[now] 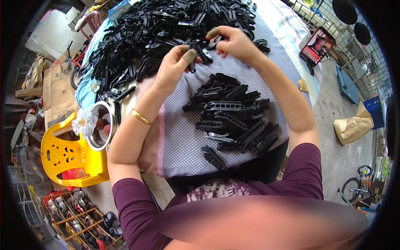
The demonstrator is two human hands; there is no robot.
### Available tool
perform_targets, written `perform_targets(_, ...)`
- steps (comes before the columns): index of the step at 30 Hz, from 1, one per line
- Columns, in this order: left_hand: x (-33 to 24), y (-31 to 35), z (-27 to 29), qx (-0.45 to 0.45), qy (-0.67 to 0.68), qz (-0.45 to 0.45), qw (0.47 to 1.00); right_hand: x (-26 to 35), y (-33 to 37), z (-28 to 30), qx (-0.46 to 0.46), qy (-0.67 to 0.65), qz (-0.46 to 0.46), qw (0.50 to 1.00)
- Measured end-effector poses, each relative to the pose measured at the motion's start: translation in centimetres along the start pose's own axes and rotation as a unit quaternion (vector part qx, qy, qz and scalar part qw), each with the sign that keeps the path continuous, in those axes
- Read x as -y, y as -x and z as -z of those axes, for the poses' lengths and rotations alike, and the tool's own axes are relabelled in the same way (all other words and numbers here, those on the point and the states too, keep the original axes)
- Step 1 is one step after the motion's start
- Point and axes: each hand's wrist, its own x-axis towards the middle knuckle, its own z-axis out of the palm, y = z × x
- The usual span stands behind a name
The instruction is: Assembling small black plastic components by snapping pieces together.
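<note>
Above the table, my left hand [174, 66] is closed on a long black plastic part [199, 52] with its thumb and fingers. A tan wrap covers the thumb. To its right, my right hand [233, 43] pinches a small dark piece with a pale shine [214, 43], close to the part but apart from it. A tan wrap shows on that hand's index finger as well. Behind both hands rises a big heap of black plastic parts [137, 35]. Nearer me lies a smaller pile of similar slotted parts [227, 106], with one part [213, 158] at its front edge.
A dotted grey cloth [179, 141] covers the table. At the left stand a yellow plastic chair [62, 154] and a metal bowl [109, 139] with a clear plastic bag. A phone [317, 46] is propped on the right. Beyond it are a blue trolley [348, 85] and a tan sack [354, 127].
</note>
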Motion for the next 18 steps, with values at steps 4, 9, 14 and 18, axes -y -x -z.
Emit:
perform_targets(4,-1.2,0.4,-1.2,0.007,0.104,0.124,0.987,-0.4,0.1,0.5,-0.023,-0.305,-0.037,0.951)
perform_targets(9,-1.1,0.5,-0.5,0.024,0.158,0.185,0.97,-0.2,0.3,-1.3,0.009,-0.096,0.15,0.984)
perform_targets(14,-1.2,0.5,0.1,0.031,0.196,0.208,0.958,0.7,1.2,-2.4,0.021,0.03,0.249,0.968)
perform_targets(18,-1.8,0.3,-0.1,0.068,0.203,0.196,0.957,0.5,1.5,-2.4,0.011,0.103,0.278,0.955)
